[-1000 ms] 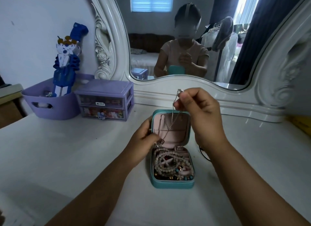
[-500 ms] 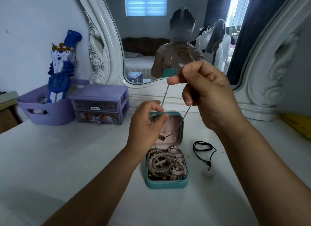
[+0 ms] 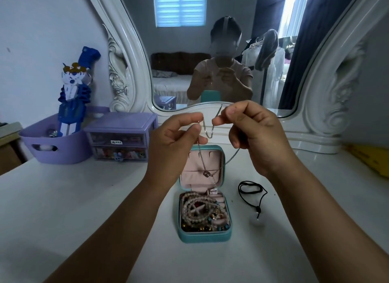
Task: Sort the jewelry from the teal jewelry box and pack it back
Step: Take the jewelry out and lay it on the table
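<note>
- Hanging as a thin silver chain necklace [image 3: 207,133] above the open teal jewelry box [image 3: 204,235], a short loop sagging between the two hands and its pendant [image 3: 207,173] dangling in front of the pink lid lining.
- Pinching one strand between thumb and forefinger of the left hand [image 3: 171,143], other fingers curled loosely.
- Pinching the other strand the same way with the right hand [image 3: 255,135]; possibly gripping near the clasp, though too fine to tell.
- Keeping the hands level and apart seems wise, letting the chain hang free so no kink forms.
- Lifting high enough to clear the tangle of beaded bracelets [image 3: 202,211] filling the box's base, avoiding snagging the pendant.
- Laying the chain straight on the white table [image 3: 84,198], probably well apart from the black cord necklace [image 3: 252,191] resting right of the box, keeping the pieces from knotting.
- Staying clear of the purple drawer unit [image 3: 121,135] and basket [image 3: 54,148] at the left.
</note>
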